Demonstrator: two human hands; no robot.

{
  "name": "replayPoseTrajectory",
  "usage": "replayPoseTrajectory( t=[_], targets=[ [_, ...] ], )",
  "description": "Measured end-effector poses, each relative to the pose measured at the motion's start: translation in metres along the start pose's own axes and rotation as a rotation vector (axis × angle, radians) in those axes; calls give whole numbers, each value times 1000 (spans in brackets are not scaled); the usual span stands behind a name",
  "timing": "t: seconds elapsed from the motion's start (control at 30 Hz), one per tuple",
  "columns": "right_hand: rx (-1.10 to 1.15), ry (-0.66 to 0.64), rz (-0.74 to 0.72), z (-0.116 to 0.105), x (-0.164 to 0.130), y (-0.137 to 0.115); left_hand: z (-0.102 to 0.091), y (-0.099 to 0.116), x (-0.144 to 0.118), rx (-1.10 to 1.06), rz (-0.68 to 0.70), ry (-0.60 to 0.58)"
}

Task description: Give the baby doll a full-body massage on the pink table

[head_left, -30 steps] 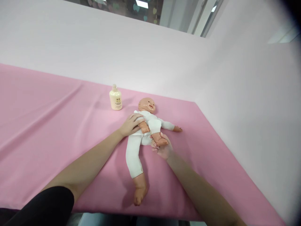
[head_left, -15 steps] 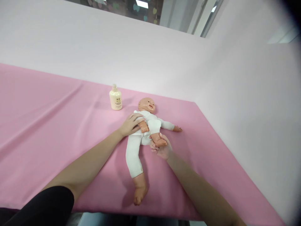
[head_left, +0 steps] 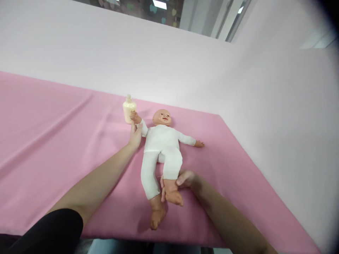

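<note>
A baby doll [head_left: 162, 141] in a white body suit lies on its back, head away from me, on the pink cloth [head_left: 66, 148]. My left hand [head_left: 136, 135] is closed around the doll's forearm on the left side, holding it out and raised. That arm's small hand overlaps the front of a bottle [head_left: 127, 110] of pale yellow liquid, which stands upright. Lower down, my right hand [head_left: 186, 178] wraps the doll's lower leg [head_left: 171, 187] above the foot, thumb on one side and fingertips on the other. The doll's other leg [head_left: 150, 176] lies stretched toward me.
A white wall [head_left: 106, 56] rises behind the pink-covered table, and another white wall [head_left: 291, 106] stands along the right. A window [head_left: 169, 14] shows at the top. The table's front edge runs close to my body.
My left hand has moved the doll's arm from across its belly out to the left, up by the bottle. My right hand has brought the bent leg down toward me, straightening it.
</note>
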State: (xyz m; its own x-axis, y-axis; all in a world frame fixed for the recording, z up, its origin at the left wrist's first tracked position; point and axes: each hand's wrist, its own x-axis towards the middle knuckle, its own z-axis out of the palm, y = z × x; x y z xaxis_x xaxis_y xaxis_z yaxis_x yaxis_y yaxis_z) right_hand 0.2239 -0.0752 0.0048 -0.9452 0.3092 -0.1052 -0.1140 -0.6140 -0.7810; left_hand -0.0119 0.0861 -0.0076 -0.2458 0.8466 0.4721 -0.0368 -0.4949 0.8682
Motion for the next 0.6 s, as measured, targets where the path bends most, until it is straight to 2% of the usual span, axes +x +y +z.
replayPoseTrajectory(
  t=[0.13,0.23,0.33,0.4,0.5,0.6],
  targets=[
    [-57,-239,134,-1,1,-2,-3,-5,5,-89,-85,99],
    [-74,-285,91,-2,2,-3,-2,-4,4,-55,-96,66],
    [-34,-190,-46,-4,2,-2,1,2,-1,27,-59,-33],
    [7,-92,-163,-5,2,-2,3,9,-5,87,14,-116],
    [91,100,-332,-5,2,-6,5,20,-12,230,218,-288],
    [218,335,-403,-5,3,-12,6,27,-15,413,458,-522]
  ],
)
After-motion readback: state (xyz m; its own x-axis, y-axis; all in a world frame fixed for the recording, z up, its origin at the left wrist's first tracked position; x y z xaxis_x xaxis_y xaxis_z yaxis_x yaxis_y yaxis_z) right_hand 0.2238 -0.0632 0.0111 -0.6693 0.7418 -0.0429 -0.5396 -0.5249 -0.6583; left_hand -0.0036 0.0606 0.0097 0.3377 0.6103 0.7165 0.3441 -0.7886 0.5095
